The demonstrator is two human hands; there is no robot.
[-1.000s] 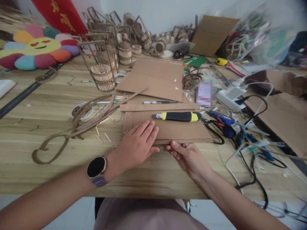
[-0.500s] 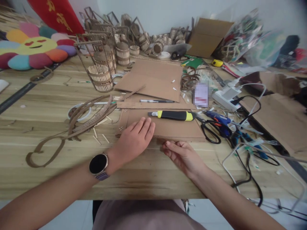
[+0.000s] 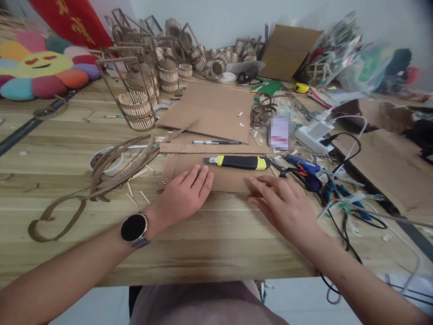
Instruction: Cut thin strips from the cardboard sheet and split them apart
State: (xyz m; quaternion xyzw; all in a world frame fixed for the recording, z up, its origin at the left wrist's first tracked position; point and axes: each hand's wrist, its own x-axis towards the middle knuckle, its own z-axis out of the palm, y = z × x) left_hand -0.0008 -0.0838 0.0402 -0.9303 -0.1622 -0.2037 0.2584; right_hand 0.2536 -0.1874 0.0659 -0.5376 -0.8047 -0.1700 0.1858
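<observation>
My left hand (image 3: 184, 195) lies flat, fingers together, on the near left part of a brown cardboard sheet (image 3: 230, 178) on the wooden table (image 3: 67, 149). My right hand (image 3: 286, 205) rests palm down with fingers stretched over the sheet's near right corner. A yellow and black utility knife (image 3: 238, 162) lies across the far side of the sheet, just beyond both hands. A black pen (image 3: 216, 142) lies behind the knife. A smartwatch (image 3: 133, 228) sits on my left wrist.
Scissors and a blue glue gun (image 3: 302, 168) lie right of the sheet among black and white cables (image 3: 345, 216). Curled cardboard strips (image 3: 115, 169) and a tape roll (image 3: 104, 159) are at left. Larger cardboard sheets (image 3: 216, 110), woven baskets (image 3: 137, 110) and a flower cushion (image 3: 40, 67) sit behind.
My right hand has turned from palm up at the sheet's near edge to palm down on its right corner. The left hand stays on the sheet. The view has shifted slightly.
</observation>
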